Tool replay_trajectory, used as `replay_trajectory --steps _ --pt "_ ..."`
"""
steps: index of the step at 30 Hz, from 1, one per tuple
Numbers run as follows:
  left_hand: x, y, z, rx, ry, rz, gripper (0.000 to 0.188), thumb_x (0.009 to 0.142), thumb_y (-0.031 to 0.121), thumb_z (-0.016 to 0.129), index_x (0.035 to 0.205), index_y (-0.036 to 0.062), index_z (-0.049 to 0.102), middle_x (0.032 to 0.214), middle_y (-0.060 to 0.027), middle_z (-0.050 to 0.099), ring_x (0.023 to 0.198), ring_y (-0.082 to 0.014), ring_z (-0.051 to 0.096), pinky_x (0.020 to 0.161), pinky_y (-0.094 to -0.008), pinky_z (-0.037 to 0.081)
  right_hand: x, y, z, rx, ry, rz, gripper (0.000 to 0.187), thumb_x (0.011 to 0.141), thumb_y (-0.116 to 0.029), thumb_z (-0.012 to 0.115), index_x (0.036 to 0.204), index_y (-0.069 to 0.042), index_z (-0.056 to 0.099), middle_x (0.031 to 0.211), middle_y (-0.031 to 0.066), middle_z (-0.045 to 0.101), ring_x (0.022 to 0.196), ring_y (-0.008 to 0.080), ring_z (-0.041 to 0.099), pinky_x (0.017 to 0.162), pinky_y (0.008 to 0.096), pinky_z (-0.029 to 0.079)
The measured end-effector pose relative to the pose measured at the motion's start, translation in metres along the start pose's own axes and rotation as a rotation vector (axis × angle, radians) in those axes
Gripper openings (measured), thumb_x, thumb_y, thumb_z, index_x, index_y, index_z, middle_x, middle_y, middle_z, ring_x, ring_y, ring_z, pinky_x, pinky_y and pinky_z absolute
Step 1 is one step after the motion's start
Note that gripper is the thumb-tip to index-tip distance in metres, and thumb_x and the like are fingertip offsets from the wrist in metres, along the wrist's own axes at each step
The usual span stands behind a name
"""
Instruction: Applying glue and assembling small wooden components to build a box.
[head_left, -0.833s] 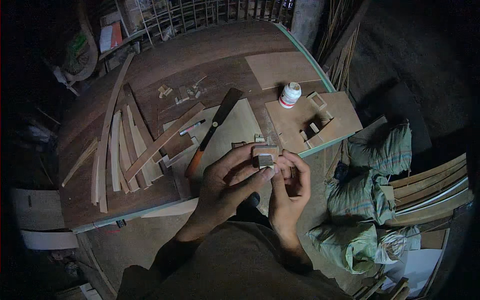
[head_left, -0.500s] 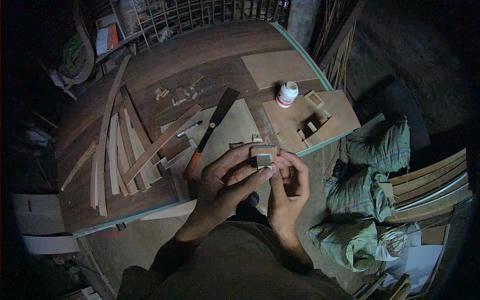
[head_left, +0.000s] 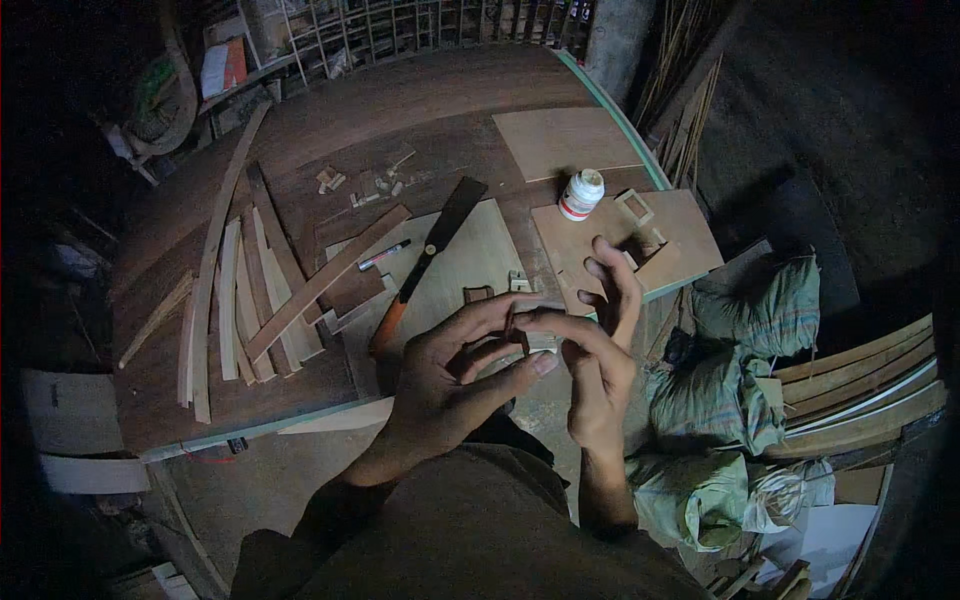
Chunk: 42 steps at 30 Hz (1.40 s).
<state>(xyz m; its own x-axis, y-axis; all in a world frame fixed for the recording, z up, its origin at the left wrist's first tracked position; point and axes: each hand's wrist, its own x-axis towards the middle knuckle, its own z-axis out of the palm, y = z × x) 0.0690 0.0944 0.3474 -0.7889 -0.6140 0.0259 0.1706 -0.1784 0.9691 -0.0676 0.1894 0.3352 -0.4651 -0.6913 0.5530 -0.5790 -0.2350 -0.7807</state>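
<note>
A small wooden box-like piece is held over the near edge of the table. My left hand is closed on it, thumb below and fingers at its far side. Across its top reaches the bent index finger of my right hand, touching the piece. The other right fingers are raised and spread apart, and part of the piece is hidden behind the index finger. Just beyond my left fingers lies a small dark-edged wooden block, with a small pale wooden piece beside it.
A tool with a dark blade and orange handle lies on a pale board, near a marker pen. Wood strips fan out at left. An uncapped white bottle and small wooden frames stand at right. Sacks fill the floor beyond.
My right hand has shifted from pinching the piece's side to laying its index finger across the top, other fingers lifted. The piece has tilted in my left hand, uncovering the dark-edged block.
</note>
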Motion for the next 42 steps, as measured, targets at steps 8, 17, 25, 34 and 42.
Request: replay_trajectory --steps 8,17,25,34,42 --pt "-0.003 -0.005 -0.006 -0.037 0.016 0.04 0.054 0.087 0.012 0.072 0.131 -0.0062 0.048 0.123 -0.0206 0.058 0.116 -0.022 0.058 0.101 -0.0358 0.049 -0.004 0.007 -0.01 -0.156 0.014 -0.024 0.033 0.08 -0.008 0.049 0.096 -0.011 0.078 0.147 0.0233 0.032 0.137 0.036 0.032 0.113 0.0454 0.024" --pt "-0.004 0.0 0.0 -0.047 -0.014 0.029 0.053 0.087 0.012 0.072 0.131 -0.0052 0.049 0.124 -0.019 0.059 0.116 -0.0214 0.058 0.102 -0.0366 0.048 -0.006 0.002 -0.006 -0.026 0.057 -0.019 0.032 0.083 -0.016 0.048 0.095 -0.009 0.077 0.148 0.022 0.032 0.137 0.0344 0.034 0.113 0.0454 0.023" --pt "0.005 -0.009 -0.003 0.022 -0.023 0.07 0.052 0.087 0.014 0.071 0.132 -0.0028 0.05 0.122 -0.0165 0.061 0.113 -0.0198 0.06 0.096 -0.0319 0.05 -0.009 0.018 -0.007 0.131 0.125 0.02 0.035 0.092 -0.023 0.046 0.098 -0.004 0.074 0.142 0.0223 0.04 0.133 0.0313 0.038 0.11 0.044 0.027" --pt "0.007 -0.014 -0.001 0.064 -0.085 0.142 0.061 0.088 0.012 0.07 0.14 -0.0006 0.042 0.133 -0.0146 0.048 0.123 -0.0183 0.049 0.104 -0.0327 0.04 -0.009 0.005 0.007 0.453 0.121 0.254 0.028 0.092 0.008 0.058 0.119 0.007 0.052 0.115 0.0163 0.063 0.11 0.0201 0.061 0.097 0.0317 0.046" --pt "-0.004 -0.017 -0.004 0.061 0.032 0.113 0.054 0.088 0.015 0.071 0.134 -0.0007 0.046 0.127 -0.0126 0.054 0.121 -0.0176 0.052 0.104 -0.032 0.042 -0.019 0.005 0.021 0.547 0.141 0.372 0.029 0.091 0.003 0.063 0.118 0.006 0.053 0.11 0.0131 0.064 0.105 0.0179 0.062 0.094 0.0288 0.047"
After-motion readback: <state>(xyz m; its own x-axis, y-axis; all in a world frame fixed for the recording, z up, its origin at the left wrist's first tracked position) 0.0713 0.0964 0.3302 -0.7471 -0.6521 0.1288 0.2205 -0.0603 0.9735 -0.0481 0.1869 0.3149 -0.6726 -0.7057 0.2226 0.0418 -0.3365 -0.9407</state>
